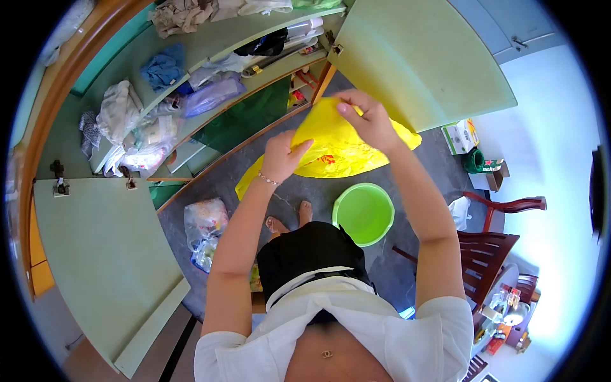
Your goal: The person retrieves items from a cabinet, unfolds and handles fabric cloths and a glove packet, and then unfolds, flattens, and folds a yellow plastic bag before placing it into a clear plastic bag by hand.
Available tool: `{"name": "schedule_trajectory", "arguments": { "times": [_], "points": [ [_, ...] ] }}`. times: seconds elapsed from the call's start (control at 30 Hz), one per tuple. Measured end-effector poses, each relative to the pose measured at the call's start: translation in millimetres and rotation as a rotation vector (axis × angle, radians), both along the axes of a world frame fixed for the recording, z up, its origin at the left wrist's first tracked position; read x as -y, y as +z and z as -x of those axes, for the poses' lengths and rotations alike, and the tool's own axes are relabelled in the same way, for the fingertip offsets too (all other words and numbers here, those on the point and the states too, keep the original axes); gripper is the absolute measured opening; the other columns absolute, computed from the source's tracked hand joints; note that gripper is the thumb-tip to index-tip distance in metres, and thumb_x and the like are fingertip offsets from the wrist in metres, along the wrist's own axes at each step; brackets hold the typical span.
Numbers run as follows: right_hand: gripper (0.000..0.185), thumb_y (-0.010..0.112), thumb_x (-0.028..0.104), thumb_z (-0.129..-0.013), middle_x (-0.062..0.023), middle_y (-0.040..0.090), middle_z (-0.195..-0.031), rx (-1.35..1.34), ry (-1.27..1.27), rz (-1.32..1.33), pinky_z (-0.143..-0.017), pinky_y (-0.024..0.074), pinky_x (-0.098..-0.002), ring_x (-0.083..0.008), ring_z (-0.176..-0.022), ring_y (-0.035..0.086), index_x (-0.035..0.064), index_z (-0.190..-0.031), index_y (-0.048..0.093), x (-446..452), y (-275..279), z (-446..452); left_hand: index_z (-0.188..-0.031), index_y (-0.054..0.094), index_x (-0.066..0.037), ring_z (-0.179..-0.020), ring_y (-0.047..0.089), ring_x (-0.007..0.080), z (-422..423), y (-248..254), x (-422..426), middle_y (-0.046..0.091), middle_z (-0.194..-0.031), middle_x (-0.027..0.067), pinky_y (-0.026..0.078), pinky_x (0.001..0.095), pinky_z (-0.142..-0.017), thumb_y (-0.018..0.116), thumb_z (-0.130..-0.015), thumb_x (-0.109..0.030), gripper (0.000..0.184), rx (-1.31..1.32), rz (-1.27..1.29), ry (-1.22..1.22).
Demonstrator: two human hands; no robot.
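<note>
A big yellow plastic bag (337,156) with a small red print is stretched out in front of me, above the grey floor. My left hand (284,156), wearing a bracelet, is closed on the bag's near left edge, thumb pointing right. Higher up and to the right, my right hand (369,121) pinches the bag's upper edge between thumb and fingers. The bag's lower part spreads to both sides behind my hands. Nearer my feet, a light green plastic basin (363,214) stands on the floor, apart from both hands.
An open cabinet (254,83) holds clothes and plastic bags on its shelves. Its doors (105,254) swing out left and right. Filled plastic bags (205,219) lie on the floor at left. Boxes (459,137), a wooden chair (487,258) and a cluttered table stand at right.
</note>
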State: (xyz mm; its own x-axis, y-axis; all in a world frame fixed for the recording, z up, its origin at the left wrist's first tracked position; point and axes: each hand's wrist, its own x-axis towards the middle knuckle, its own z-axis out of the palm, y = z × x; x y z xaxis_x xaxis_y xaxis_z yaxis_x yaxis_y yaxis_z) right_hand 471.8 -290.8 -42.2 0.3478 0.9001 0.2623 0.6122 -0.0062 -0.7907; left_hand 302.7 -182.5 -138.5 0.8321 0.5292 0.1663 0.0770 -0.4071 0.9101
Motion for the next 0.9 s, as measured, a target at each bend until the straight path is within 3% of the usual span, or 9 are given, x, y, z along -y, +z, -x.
{"name": "schedule_trajectory", "arguments": {
  "times": [0.03,0.07,0.17,0.23,0.33,0.5,0.63,0.73,0.9],
  "points": [
    [0.041,0.066,0.022,-0.07,-0.0123,0.053,-0.095,0.006,0.034,-0.043,-0.081,0.0384,-0.0306,-0.0243,-0.093,0.049,0.0037,-0.104,0.051,5,7,-14,-0.09,0.06,0.003,-0.066,0.059,0.0258,3,21,-1,0.062,-0.078,0.0114,0.047,0.032,-0.063,0.064,-0.073,-0.019,0.028,0.016,0.021,0.032],
    [0.053,0.069,0.027,-0.067,-0.0132,0.053,-0.102,0.012,0.071,-0.084,-0.085,0.0372,-0.0315,-0.0254,-0.1,0.048,0.0049,-0.11,0.049,13,13,-27,-0.091,0.059,0.003,-0.068,0.059,0.0225,6,34,-4,0.062,-0.079,0.0099,0.046,0.0303,-0.064,0.064,-0.073,-0.018,0.027,0.043,0.166,0.001],
    [0.083,0.075,0.032,-0.054,-0.0143,0.045,-0.119,0.453,0.118,0.426,-0.095,0.0299,-0.0346,-0.0276,-0.114,0.038,0.0069,-0.124,0.038,54,23,-76,-0.094,0.058,0.002,-0.073,0.058,0.0137,25,70,-26,0.062,-0.084,0.0057,0.046,0.0257,-0.067,0.064,-0.074,-0.012,0.025,0.078,0.437,-0.014],
    [0.08,0.075,0.029,-0.051,-0.015,0.045,-0.119,0.365,0.18,0.63,-0.095,0.0299,-0.0363,-0.0285,-0.113,0.039,0.0057,-0.121,0.041,70,0,-91,-0.095,0.058,0.002,-0.075,0.056,0.0095,39,96,-42,0.062,-0.086,0.0038,0.045,0.0234,-0.068,0.063,-0.074,-0.008,0.024,0.027,0.408,0.079],
    [0.057,0.068,0.029,-0.06,-0.016,0.058,-0.099,0.242,0.038,0.9,-0.082,0.0403,-0.0344,-0.0286,-0.092,0.054,0.0046,-0.109,0.053,83,-45,-109,-0.095,0.058,0.001,-0.074,0.058,0.0116,54,94,-80,0.062,-0.087,0.0053,0.046,0.0244,-0.068,0.065,-0.073,-0.008,0.025,0.053,0.329,0.245],
    [0.045,0.057,0.032,-0.076,-0.0146,0.059,-0.096,0.172,-0.132,1.086,-0.072,0.0459,-0.0356,-0.0263,-0.076,0.059,-0.0002,-0.107,0.053,59,-75,-94,-0.094,0.058,0.001,-0.073,0.059,0.0143,75,28,-135,0.062,-0.086,0.0079,0.047,0.0253,-0.065,0.066,-0.07,-0.009,0.027,0.117,0.204,0.397],
    [0.037,0.041,0.032,-0.087,-0.0078,0.06,-0.098,-0.813,-0.181,0.955,-0.075,0.0473,-0.0383,-0.0199,-0.084,0.059,0.0059,-0.113,0.048,29,-72,-75,-0.094,0.057,0.001,-0.072,0.06,0.0153,93,19,-124,0.063,-0.084,0.0092,0.047,0.0259,-0.064,0.066,-0.069,-0.009,0.029,0.028,0.215,0.463],
    [0.036,0.041,0.03,-0.088,-0.0089,0.059,-0.101,-1.082,-0.098,0.826,-0.075,0.0476,-0.0383,-0.0207,-0.085,0.06,0.0035,-0.112,0.048,7,-58,-67,-0.093,0.057,0.002,-0.071,0.06,0.0158,101,23,-110,0.063,-0.083,0.0097,0.048,0.0263,-0.064,0.066,-0.069,-0.01,0.028,0.064,0.386,0.593],
    [0.039,0.04,0.028,-0.088,-0.0095,0.057,-0.106,-1.264,0.172,0.794,-0.081,0.0444,-0.0395,-0.0216,-0.089,0.058,0.0022,-0.117,0.042,-23,-46,-35,-0.098,0.055,0.001,-0.076,0.059,0.0155,90,8,-71,0.062,-0.087,0.0092,0.046,0.0257,-0.069,0.065,-0.072,-0.013,0.031,0.129,0.295,0.561]
  ]
}}
